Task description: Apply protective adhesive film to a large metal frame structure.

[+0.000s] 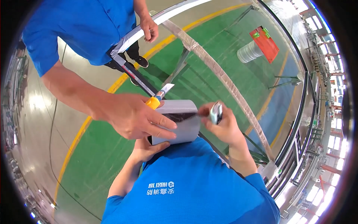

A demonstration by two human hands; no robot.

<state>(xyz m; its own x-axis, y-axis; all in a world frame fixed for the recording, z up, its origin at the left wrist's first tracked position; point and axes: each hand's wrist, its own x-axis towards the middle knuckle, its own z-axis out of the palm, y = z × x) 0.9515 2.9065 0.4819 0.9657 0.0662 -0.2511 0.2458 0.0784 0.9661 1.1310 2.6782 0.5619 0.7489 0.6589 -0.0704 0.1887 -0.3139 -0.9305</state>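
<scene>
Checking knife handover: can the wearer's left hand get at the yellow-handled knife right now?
Probably not. The left hand cups the grey tape roll from below, while a co-worker's hand grips the knife on top, covering most of its handle. The right hand pinches the tape end.

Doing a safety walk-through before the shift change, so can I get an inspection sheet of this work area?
Surface: green floor with a yellow line; no bench seen.
Job's things: grey tape roll; long wrapped frame on stands.
Clutter: red board and pale ribbed roll on the floor.
Hands: left hand grips the roll from below; right hand holds a small pale object, kind unclear. A co-worker's hand presses the roll while holding a yellow-handled knife, blade out.
Cables: thin dark line on the grey floor, cable or crack, cannot tell.
Surroundings: racks and railings at right.
</scene>
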